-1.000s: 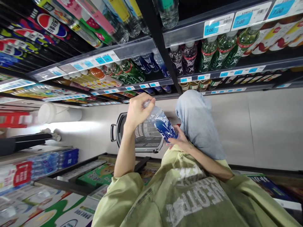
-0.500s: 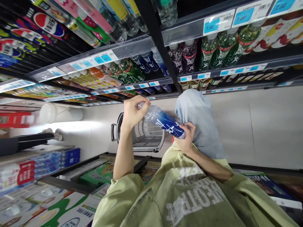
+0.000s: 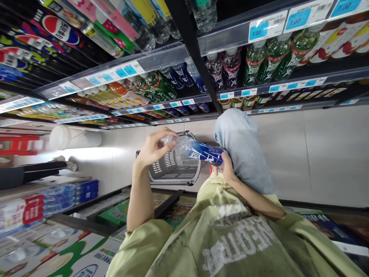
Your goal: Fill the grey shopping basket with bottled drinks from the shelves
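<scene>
A clear plastic drink bottle [image 3: 206, 152] with a blue label lies nearly level in front of my body. My right hand [image 3: 227, 166] grips its base end, the thumb along the label. The fingers of my left hand [image 3: 154, 147] curl around the neck end, thumb and forefinger on either side of it. The cap is mostly hidden by those fingers. Below the bottle, a grey shopping basket [image 3: 170, 175] with slotted walls stands on the floor, partly covered by my left hand and the bottle.
Shelves of bottled drinks [image 3: 164, 86] with price tags [image 3: 268, 26] run along the far side. My knee in pale jeans [image 3: 245, 150] is beside the bottle. Stacked cartons [image 3: 77, 254] lie at lower left. A white bucket [image 3: 72, 137] and another person's legs [image 3: 43, 169] are further left.
My left hand has moved left and down with the neck end of the bottle, so the bottle lies closer to level. My right hand still holds its base.
</scene>
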### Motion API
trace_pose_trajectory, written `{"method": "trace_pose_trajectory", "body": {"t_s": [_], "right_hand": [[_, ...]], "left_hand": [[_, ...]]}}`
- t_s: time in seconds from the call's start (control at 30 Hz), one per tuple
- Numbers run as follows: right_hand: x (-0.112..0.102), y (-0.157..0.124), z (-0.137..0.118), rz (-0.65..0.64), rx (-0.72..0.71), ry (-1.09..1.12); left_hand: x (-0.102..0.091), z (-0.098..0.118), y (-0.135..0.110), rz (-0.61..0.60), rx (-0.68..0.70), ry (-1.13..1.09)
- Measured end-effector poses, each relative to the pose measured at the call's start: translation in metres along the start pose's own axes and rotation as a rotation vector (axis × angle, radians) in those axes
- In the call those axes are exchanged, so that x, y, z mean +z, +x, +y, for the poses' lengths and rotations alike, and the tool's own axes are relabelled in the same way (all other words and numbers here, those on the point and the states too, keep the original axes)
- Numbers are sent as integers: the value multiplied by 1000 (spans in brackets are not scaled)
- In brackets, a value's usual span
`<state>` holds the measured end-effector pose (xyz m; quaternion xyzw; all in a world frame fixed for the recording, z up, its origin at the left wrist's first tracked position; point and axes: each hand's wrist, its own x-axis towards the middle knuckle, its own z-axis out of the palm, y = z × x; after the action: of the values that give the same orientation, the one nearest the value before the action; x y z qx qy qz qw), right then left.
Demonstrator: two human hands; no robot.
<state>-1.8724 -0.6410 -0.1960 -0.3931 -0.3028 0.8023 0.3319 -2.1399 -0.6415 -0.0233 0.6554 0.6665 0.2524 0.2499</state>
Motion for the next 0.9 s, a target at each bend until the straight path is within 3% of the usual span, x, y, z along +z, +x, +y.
{"method": "trace_pose_trajectory", "body": {"t_s": [0.13,0.37,0.5,0.63,0.77,0.9], "right_hand": [[-1,12,-6,-106,239,-19],[3,19,-11,-270,461,-142],[4,17,-4,-244,265,-250],[3,11,3,-291,96,-377],[4,6,3,-319,38,-481],[8,5,-1,-314,35,-546]], "left_hand": [[1,-14,-24,-49,-105,-101],[6,-27,-45,131,-284,-17],[4,-26,-58,253,-370,117],[8,-43,-77,250,-525,286],[31,-90,-88,153,-626,417],[82,-150,-85,1,-684,455]]}}
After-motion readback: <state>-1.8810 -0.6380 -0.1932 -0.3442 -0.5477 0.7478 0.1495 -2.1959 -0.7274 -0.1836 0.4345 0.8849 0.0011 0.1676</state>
